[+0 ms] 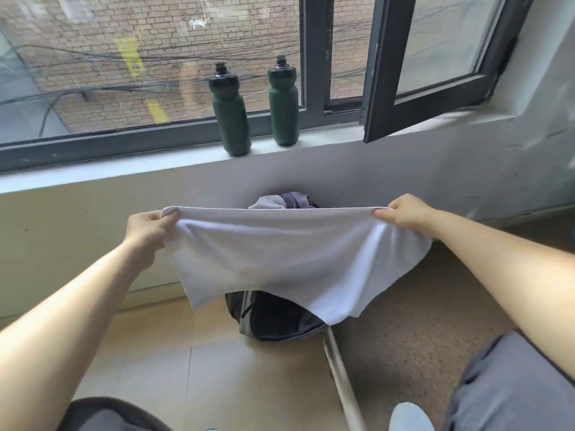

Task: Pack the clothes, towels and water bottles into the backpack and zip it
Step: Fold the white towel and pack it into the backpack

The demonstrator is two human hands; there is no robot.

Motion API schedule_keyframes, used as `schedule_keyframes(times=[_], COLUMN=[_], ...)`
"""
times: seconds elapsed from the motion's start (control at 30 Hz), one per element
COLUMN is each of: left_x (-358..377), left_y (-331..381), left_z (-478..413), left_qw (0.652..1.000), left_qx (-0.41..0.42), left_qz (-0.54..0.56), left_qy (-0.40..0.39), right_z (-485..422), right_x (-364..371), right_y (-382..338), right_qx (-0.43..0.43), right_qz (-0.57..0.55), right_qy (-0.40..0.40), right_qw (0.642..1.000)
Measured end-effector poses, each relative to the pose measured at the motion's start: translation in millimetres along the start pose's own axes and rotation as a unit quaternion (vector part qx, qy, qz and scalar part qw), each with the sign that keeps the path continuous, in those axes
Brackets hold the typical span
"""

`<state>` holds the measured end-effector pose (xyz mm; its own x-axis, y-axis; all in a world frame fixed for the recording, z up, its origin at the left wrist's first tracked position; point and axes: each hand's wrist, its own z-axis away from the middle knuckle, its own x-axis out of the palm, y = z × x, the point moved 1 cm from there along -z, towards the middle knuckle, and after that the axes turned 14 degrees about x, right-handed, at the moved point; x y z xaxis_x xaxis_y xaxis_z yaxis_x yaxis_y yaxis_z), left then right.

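Nearest to the camera, the person's knees are showing at the bottom edge, one in dark cloth on the left and one in grey cloth (510, 387) on the right, with a pale shoe tip (410, 416) between them. Both bare forearms are reaching forward over the floor (186, 353), which is beige tile on the left and brown speckled on the right, with a pale strip (342, 381) lying along the border.

The left hand (147, 231) and the right hand (407, 213) are holding a white towel (289, 259) stretched wide between them. The fingers (169, 216) of the left hand are pinching the top left corner of the towel, and the right hand is pinching the top right corner in the same way. The top edge is staying almost straight, and the rest of the towel is hanging down loosely in the air.

Under and behind the towel, the dark backpack (277, 321) is standing on the floor against the white wall. Some pale and purple clothes (289, 200) are sticking out of its top, just above the towel's edge.

Farther away, two dark green water bottles are standing upright on the window sill (93, 169), near each other but apart: the left bottle (230, 113) and the right bottle (283, 104). Behind them is the window, with one pane (435, 57) swinging open on the right and a brick wall outside
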<state>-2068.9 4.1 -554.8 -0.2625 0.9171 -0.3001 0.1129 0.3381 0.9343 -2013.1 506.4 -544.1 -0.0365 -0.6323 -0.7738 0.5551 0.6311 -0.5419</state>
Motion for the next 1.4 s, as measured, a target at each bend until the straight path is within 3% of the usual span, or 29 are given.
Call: schedule_keyframes(times=[0.17,0.4,0.57,0.73,0.83,0.97,1.1,1.3,1.4], left_x=[5.4,35.0,64.3,86.1,99.2,111.5,117.8,119.0,118.5], left_y=[2.2,32.0,67.6,89.2,102.4,118.8,122.6,123.6,126.0], left_z=[-3.7,13.0,40.0,65.6,80.3,92.4,96.6,102.6,102.2], left_qw=[0.997,0.998,0.986,0.959,0.95,0.938,0.921,0.913,0.922], left_qx=[-0.036,-0.021,-0.007,0.04,0.047,0.028,0.007,0.029,0.053], left_qz=[0.022,0.064,0.114,0.143,0.168,0.227,0.277,0.287,0.277], left_qy=[0.057,-0.008,-0.118,-0.239,-0.26,-0.26,-0.275,-0.289,-0.267], right_z=[2.5,31.6,66.2,98.9,110.0,123.0,122.1,110.6,109.5], right_x=[1.9,30.0,40.6,38.4,40.5,41.2,44.6,40.0,34.7], right_y=[-4.7,-48.3,-75.4,-95.4,-106.4,-110.7,-109.8,-106.5,-106.3], right_qx=[-0.006,-0.046,-0.084,-0.118,-0.159,-0.321,-0.417,-0.433,-0.407], right_qz=[-0.024,-0.147,-0.329,-0.364,-0.389,-0.273,-0.198,-0.15,-0.174], right_qy=[-0.012,-0.093,-0.273,-0.378,-0.331,-0.107,-0.031,0.115,0.077], right_qw=[1.0,0.984,0.9,0.843,0.845,0.901,0.887,0.882,0.893])
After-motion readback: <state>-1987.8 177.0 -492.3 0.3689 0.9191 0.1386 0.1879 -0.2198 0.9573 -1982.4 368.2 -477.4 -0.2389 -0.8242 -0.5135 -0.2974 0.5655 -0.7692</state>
